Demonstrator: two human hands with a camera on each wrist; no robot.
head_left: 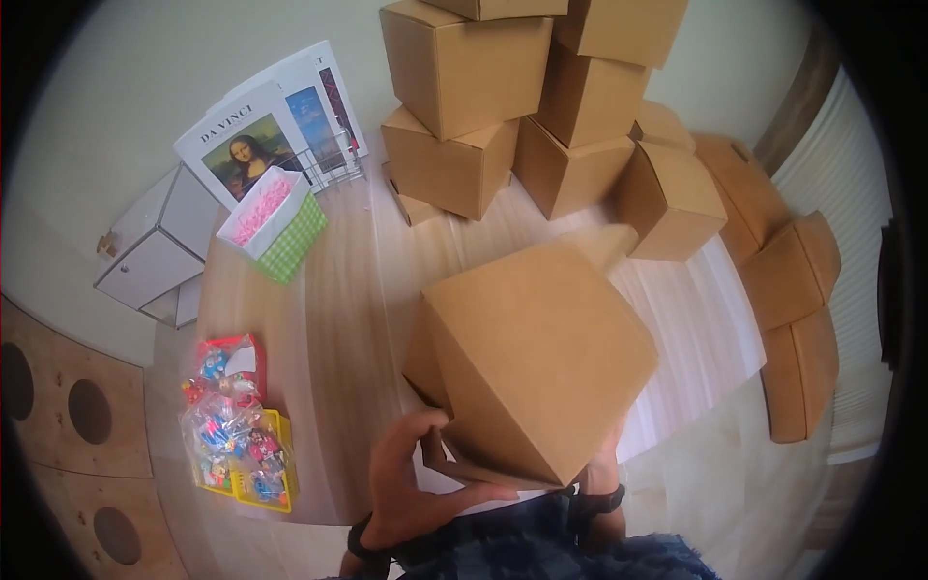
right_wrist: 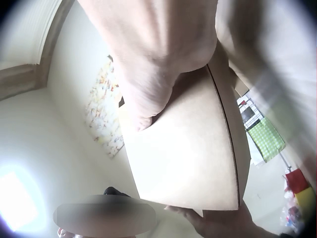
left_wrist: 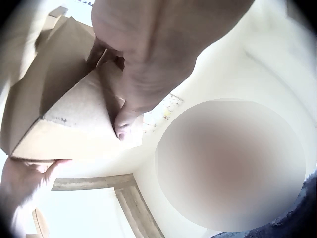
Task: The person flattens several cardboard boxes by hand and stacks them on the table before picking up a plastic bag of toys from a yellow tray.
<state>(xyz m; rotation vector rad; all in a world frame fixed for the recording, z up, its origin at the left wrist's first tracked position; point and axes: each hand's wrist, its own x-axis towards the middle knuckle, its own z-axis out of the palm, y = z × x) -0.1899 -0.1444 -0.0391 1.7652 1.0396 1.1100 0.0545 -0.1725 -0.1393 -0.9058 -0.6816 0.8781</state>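
A brown cardboard box (head_left: 541,348) is held tilted over the front of the table, a corner pointing toward the body. My left hand (head_left: 411,488) grips its near left edge, thumb along the bottom and fingers at a flap-like edge. The left wrist view shows that thumb (left_wrist: 126,124) on one face of the box (left_wrist: 74,114), fingers curled behind the edge. My right hand (head_left: 604,469) is at the box's right side, mostly hidden by it in the head view. In the right wrist view, the right hand (right_wrist: 158,59) grips the box (right_wrist: 188,148) with its thumb over an edge.
Stacked cardboard boxes (head_left: 464,77) stand at the back of the table (head_left: 338,387); more brown boxes (head_left: 788,271) are right of it. On the left are a green checked basket (head_left: 290,242), art books (head_left: 227,135), a red tray (head_left: 253,348) and a yellow basket (head_left: 280,425) with bagged toys.
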